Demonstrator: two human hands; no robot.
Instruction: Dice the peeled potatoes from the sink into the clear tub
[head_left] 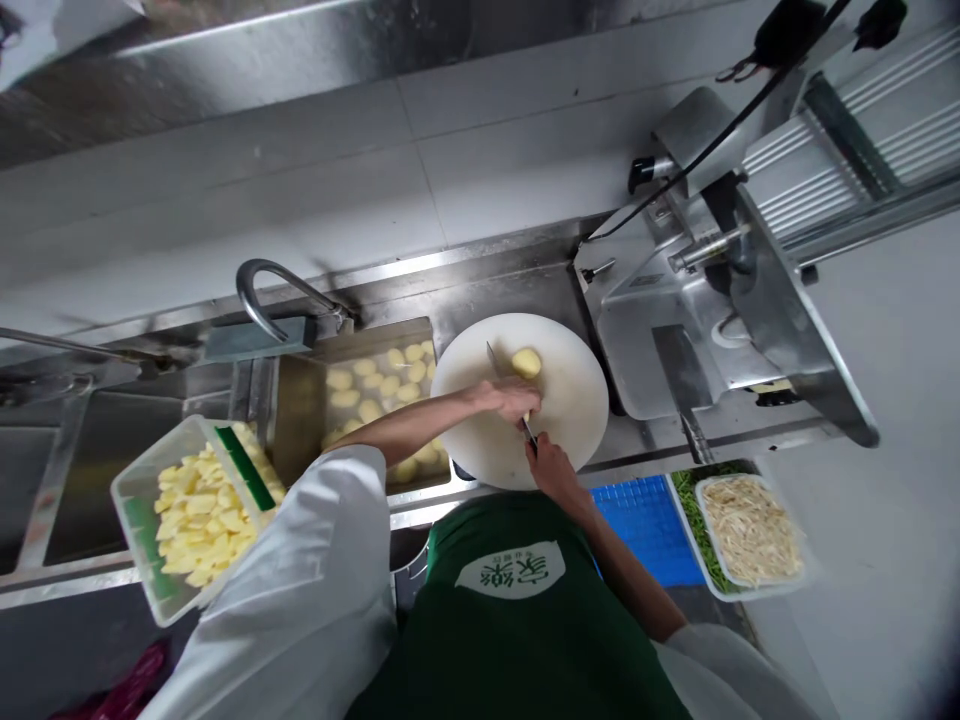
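Observation:
A knife lies slantwise across the round white cutting board, its blade showing beyond my left hand. My right hand is closed round the black knife handle near the board's front edge. Curled over the middle of the blade, my left hand is closed. A pale yellow bit that looks like potato shows under its fingers; the rest is hidden. Just beyond that hand, a peeled potato rests on the board.
Peeled potatoes lie in water in the sink, under a curved faucet. A plastic tub of potato pieces stands left. On the right are a slicing machine, a cleaver and a container with green vegetables and pale shreds.

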